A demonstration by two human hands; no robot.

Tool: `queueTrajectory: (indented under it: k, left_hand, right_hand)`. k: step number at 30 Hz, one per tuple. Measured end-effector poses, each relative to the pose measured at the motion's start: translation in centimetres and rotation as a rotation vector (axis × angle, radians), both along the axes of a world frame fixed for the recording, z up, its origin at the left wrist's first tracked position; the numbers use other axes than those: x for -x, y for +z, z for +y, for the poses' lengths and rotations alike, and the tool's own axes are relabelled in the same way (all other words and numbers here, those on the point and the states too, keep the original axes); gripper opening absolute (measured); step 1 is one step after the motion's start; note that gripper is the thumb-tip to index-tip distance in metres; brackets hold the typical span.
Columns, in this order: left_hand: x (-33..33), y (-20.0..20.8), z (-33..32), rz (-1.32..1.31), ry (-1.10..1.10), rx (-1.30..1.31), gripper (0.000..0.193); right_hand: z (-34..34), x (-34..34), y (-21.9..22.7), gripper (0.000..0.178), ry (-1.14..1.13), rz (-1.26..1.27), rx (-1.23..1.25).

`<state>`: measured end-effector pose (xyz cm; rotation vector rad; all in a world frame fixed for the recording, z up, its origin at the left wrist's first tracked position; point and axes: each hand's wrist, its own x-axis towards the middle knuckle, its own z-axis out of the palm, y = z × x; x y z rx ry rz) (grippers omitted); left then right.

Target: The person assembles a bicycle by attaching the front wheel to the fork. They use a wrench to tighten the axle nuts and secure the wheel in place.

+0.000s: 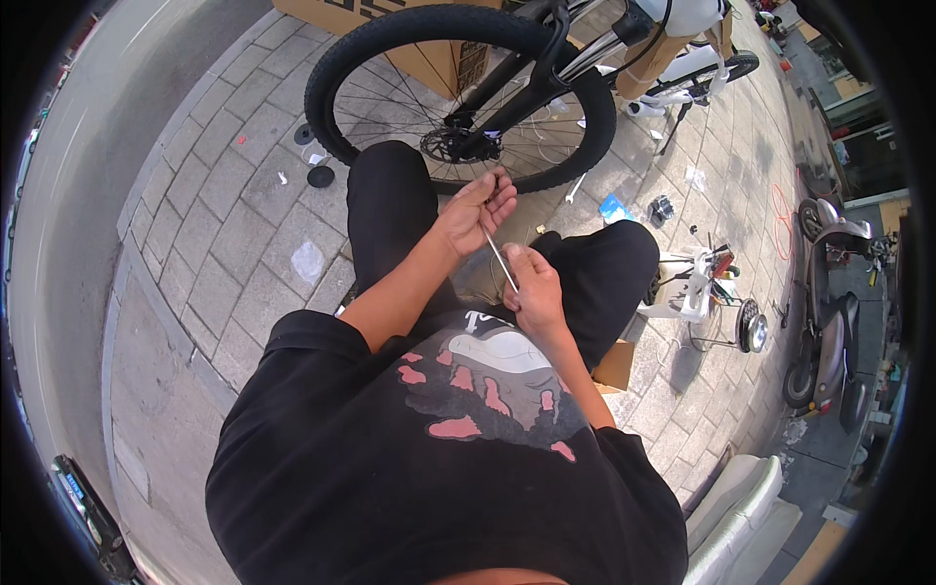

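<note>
My right hand [534, 288] grips a thin, straight metal rod [500, 257], held in front of my lap. The rod slants up and left, and its far end reaches the palm side of my left hand [476, 212]. The fingers of that left hand are curled, thumb toward the fingertips; whatever sits between them is too small to make out. Just beyond my hands stands the bicycle's front wheel [327, 107], with a black tyre, a disc rotor [444, 144] at the hub and a black fork [502, 83]. Neither hand touches the wheel.
A cardboard box [453, 63] stands behind the wheel. On the paving lie a spanner [573, 190], a blue packet [614, 209] and a black disc [320, 176]. A white tool holder [694, 288] stands to my right, with a parked scooter [829, 322] farther off.
</note>
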<state>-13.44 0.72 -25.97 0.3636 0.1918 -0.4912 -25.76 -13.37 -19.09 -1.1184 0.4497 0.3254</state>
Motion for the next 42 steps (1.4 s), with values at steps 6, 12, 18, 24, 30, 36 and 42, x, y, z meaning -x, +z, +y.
queueTrajectory:
  k: [6, 12, 18, 24, 30, 36, 42]
  left_hand:
    - [0.2, 0.7, -0.3, -0.02, -0.012, 0.021, 0.029]
    - [0.0, 0.4, 1.0, -0.072, -0.102, 0.022, 0.029]
    - [0.0, 1.3, 2.1, -0.108, -0.156, -0.013, 0.03]
    - [0.1, 0.8, 2.6, -0.116, -0.147, -0.065, 0.029]
    - [0.2, 1.8, 2.9, -0.178, -0.172, -0.302, 0.028]
    - [0.2, 2.1, 4.2, -0.332, -0.322, -0.733, 0.027]
    - [0.5, 2.1, 4.9, -0.349, -0.408, -0.869, 0.027]
  right_hand:
    - [-0.8, 0.8, -2.5, 0.025, 0.457, -0.102, 0.461]
    - [-3.8, 0.9, 1.8, 0.028, 0.284, -0.362, 0.703]
    - [-3.8, -3.2, 6.1, 0.026, 0.21, -0.456, 0.806]
    - [-4.3, -4.4, 5.6, 0.025, 0.262, -0.421, 0.739]
    - [-4.9, -4.4, 4.9, 0.023, 0.306, -0.375, 0.817]
    - [-5.3, -4.5, 6.4, 0.019, 0.427, -0.696, 1.258]
    - [-5.7, -4.1, 3.7, 0.018, 0.431, -0.843, 1.28]
